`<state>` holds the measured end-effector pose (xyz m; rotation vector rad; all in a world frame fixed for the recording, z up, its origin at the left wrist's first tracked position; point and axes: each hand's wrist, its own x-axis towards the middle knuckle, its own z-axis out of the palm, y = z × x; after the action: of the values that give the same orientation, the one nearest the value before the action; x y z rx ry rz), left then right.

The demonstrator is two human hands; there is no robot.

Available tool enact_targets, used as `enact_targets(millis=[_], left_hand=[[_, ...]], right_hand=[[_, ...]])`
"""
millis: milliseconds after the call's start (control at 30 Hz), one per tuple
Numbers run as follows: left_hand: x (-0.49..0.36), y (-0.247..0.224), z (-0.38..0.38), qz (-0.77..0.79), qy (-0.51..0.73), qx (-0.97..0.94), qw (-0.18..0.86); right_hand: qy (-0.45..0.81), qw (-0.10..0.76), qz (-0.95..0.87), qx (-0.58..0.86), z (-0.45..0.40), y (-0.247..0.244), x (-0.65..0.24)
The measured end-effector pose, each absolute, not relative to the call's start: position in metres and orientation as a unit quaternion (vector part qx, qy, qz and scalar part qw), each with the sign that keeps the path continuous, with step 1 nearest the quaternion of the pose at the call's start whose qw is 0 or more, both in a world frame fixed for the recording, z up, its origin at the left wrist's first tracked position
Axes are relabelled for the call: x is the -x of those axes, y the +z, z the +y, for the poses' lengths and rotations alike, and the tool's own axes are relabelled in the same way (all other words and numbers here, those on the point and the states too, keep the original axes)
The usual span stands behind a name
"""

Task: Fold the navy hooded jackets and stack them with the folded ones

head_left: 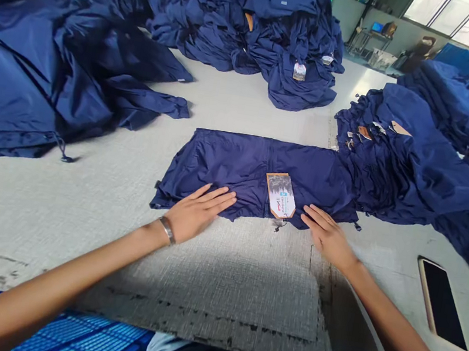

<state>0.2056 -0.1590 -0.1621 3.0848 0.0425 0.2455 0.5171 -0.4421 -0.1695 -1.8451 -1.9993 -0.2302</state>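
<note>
A navy jacket (228, 159), folded into a wide flat rectangle, lies in front of me on the table. A printed hang tag (281, 196) with an orange edge rests on its middle, and a short cord end pokes out below it. My left hand (198, 212), with a metal bracelet at the wrist, lies flat on the garment's near left part, fingers stretched out. On the near right part, just right of the tag, rests my right hand (326, 234), its fingers extended too. Neither hand grips anything.
A loose navy garment (45, 74) spreads over the table's left side. Navy clothing (242, 16) is heaped at the back, some with tags. Another stack (415, 157) touches the folded jacket's right end. A phone (443, 303) lies at right. Blue crates (88, 339) stand below the table's edge.
</note>
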Motion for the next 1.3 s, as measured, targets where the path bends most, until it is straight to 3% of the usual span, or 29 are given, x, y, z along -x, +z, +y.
enact_targets(millis=[367, 600, 733, 833, 900, 1133, 1300], left_hand=[[-0.225, -0.151, -0.185, -0.013, 0.144, -0.987, 0.066], [-0.225, -0.176, -0.179, 0.008, 0.130, -0.990, 0.058], [-0.224, -0.169, -0.181, 0.011, 0.101, -0.993, 0.064], [-0.225, -0.164, -0.183, 0.017, 0.075, -0.995, 0.065], [-0.225, -0.164, -0.183, 0.023, 0.067, -0.995, 0.064], [-0.234, -0.150, -0.192, 0.012, 0.119, -0.991, 0.058], [-0.247, -0.144, -0.203, -0.007, 0.125, -0.990, 0.066]], right_hand=[[-0.082, 0.396, -0.637, 0.657, -0.401, -0.128, -0.485], [-0.053, 0.183, -0.746, 0.638, -0.384, -0.121, -0.452], [-0.027, 0.310, -0.695, 0.648, -0.382, -0.128, -0.455], [0.062, 0.446, -0.629, 0.633, -0.385, -0.124, -0.460], [0.113, 0.494, -0.586, 0.632, -0.387, -0.120, -0.465], [0.164, 0.475, -0.414, 0.760, -0.360, -0.130, -0.493], [0.286, 0.503, -0.371, 0.727, -0.334, -0.131, -0.500]])
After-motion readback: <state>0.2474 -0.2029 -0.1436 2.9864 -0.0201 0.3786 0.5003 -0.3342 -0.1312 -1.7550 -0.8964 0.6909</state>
